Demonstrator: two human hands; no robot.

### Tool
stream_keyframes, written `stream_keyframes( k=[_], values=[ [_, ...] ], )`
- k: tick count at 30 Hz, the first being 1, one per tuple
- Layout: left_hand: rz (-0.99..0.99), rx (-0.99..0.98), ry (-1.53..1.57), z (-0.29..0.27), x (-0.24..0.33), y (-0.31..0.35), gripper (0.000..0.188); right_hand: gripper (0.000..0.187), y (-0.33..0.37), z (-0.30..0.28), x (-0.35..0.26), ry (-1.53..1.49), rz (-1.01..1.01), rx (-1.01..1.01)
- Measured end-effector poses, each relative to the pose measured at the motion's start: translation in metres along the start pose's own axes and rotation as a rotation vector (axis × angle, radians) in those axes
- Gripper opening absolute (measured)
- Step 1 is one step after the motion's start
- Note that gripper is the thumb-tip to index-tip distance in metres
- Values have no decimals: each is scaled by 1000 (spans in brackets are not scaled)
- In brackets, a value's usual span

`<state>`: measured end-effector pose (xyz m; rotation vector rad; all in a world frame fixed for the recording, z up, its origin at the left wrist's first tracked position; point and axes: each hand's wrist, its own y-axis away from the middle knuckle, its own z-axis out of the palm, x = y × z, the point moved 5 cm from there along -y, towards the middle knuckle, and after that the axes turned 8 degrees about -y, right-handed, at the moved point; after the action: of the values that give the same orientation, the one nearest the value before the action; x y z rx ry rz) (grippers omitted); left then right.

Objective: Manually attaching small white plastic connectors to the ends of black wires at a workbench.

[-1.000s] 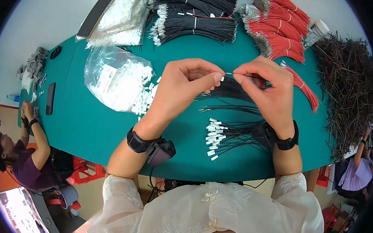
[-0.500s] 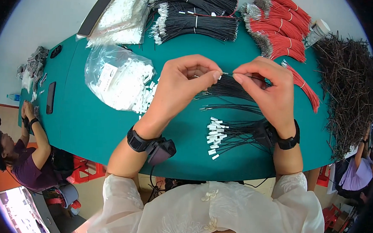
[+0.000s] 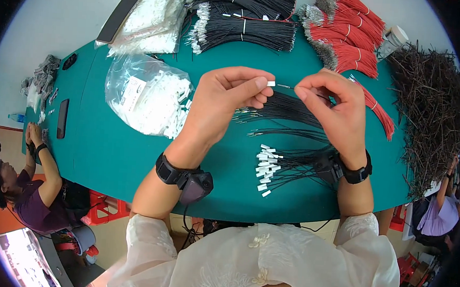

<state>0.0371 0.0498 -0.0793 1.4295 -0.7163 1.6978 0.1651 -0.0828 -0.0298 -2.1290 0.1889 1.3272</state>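
Between thumb and forefinger, my left hand (image 3: 233, 91) pinches a small white plastic connector housing (image 3: 271, 84). My right hand (image 3: 335, 97) pinches a black wire, whose metal terminal (image 3: 285, 86) points left at the housing with a small gap between them. Below my hands lies a bunch of loose black wires (image 3: 290, 109) with bare metal terminals at the left. Nearer to me is a pile of black wires with white housings (image 3: 267, 169) on their ends. To the left, an opened clear bag (image 3: 148, 104) spills white housings onto the table beside my left forearm.
Tied black wire bundles (image 3: 247, 34) and red wire bundles (image 3: 347, 35) lie along the far side. A dark tangled heap (image 3: 426, 113) covers the right end. Phones (image 3: 63, 118) and filled bags (image 3: 156, 13) are on the left. A co-worker (image 3: 29, 189) sits at the left edge.
My right hand has drawn slightly right. The white housing now shows in my left fingertips, and the wire's terminal is visible apart from it.
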Motion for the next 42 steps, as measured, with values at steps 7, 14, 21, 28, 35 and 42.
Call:
stream_keyframes(
  k=[7, 14, 21, 28, 35, 42],
  values=[
    [26, -12, -44, 3, 2, 1, 20, 4, 0, 2, 2, -4, 26, -22],
    [100, -37, -126, 6, 6, 2, 19, 5, 1, 3, 2, -14, 55, -33],
    [113, -30, -165, 9, 5, 5, 18, 5, 3, 9, 9, -88, 121, -64],
    [119, -13, -174, 10, 4, 5, 18, 6, 6, 13, 7, -35, 130, -71],
    [89, -38, -152, 11, -1, 3, 17, 7, 1, 4, 5, 36, 159, -183],
    [48, -610, -908, 35, -28, 17, 21, 11, 24, 27, 28, 412, 135, -805]
  ],
)
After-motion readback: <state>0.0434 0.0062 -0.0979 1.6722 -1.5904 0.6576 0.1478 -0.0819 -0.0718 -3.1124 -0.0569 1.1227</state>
